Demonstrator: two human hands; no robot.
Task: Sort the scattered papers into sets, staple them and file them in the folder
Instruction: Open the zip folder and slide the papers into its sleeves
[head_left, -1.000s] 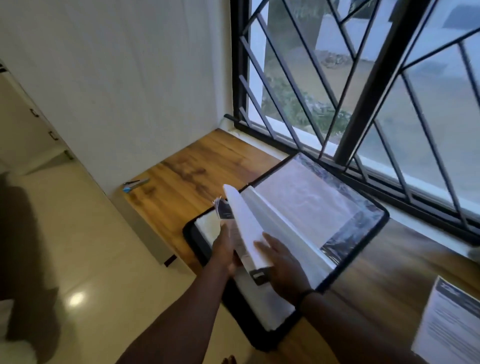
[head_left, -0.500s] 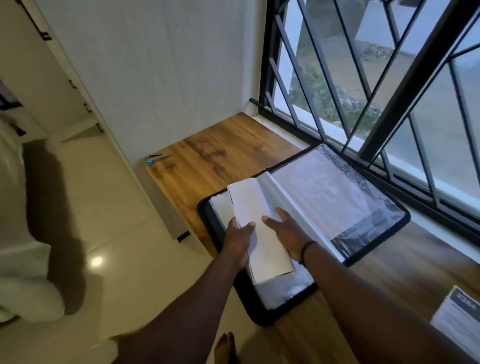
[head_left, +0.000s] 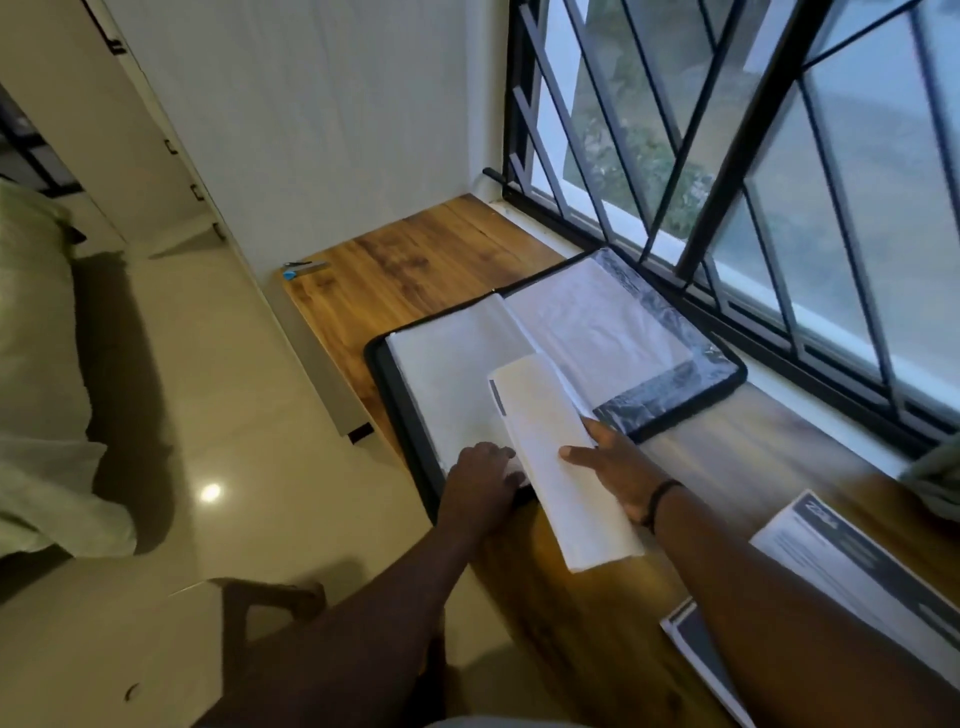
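Head view, looking down on a wooden counter (head_left: 426, 260) set beside a barred window (head_left: 727, 156). An open black folder (head_left: 670, 415) lies flat on the counter with its clear sleeves spread to both sides; its spine runs from the near edge diagonally away toward the far left, and its right half reaches the sill. The right hand (head_left: 618, 467) grips a bent set of white papers (head_left: 561, 467), thumb curled over the upper face and fingers underneath, wrist ringed by a dark band. The set's long axis runs from upper left, over the folder's middle, to lower right, where its free end projects past the folder's near edge above bare wood; a dark printed strip shows along its upper left edge. The left hand (head_left: 480, 480) rests knuckles up on the near corner of the folder's left page, fingers curled down at the sleeve's edge; whether they pinch the sleeve cannot be told. More printed sheets (head_left: 841, 561) with dark headers lie on the counter at lower right, well apart from the folder. A small blue-tipped tool (head_left: 304, 267), too small to identify, lies at the counter's far left corner against the white wall (head_left: 311, 104).
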